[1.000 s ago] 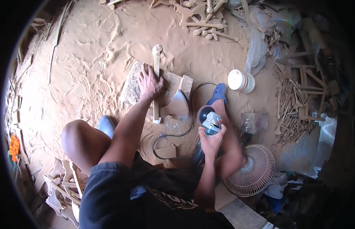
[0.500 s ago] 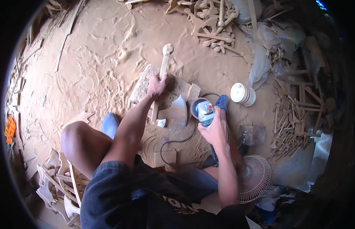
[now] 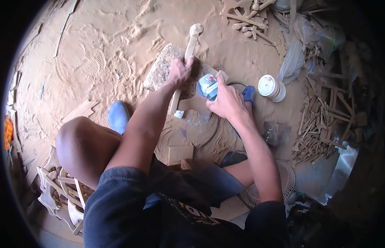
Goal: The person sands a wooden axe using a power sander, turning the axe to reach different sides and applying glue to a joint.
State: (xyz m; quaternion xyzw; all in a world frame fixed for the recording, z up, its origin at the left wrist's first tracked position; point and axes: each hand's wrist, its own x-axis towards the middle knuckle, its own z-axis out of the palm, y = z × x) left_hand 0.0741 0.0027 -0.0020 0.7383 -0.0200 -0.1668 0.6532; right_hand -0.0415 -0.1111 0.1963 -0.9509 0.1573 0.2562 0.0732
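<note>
My left hand is wrapped round the shaft of a wooden axe, which has a faceted knob at its far end. Its broad wooden head lies toward me, partly covered by the tool above it. Beneath the axe rests a rough, speckled block on the sand. My right hand grips a blue-green angle grinder with a red button, held over the axe head. Its disc is mostly hidden, and I cannot tell whether it touches the wood.
A power cord curves over dusty ground. To the right are a white lidded tub, a round fan and a heap of wooden pieces. More wooden parts lie at the far side and cut pieces at lower left.
The grinder in my right hand has moved left and away from me, from beside the axe head to above it. My left hand keeps its hold on the shaft. The view has shifted slightly.
</note>
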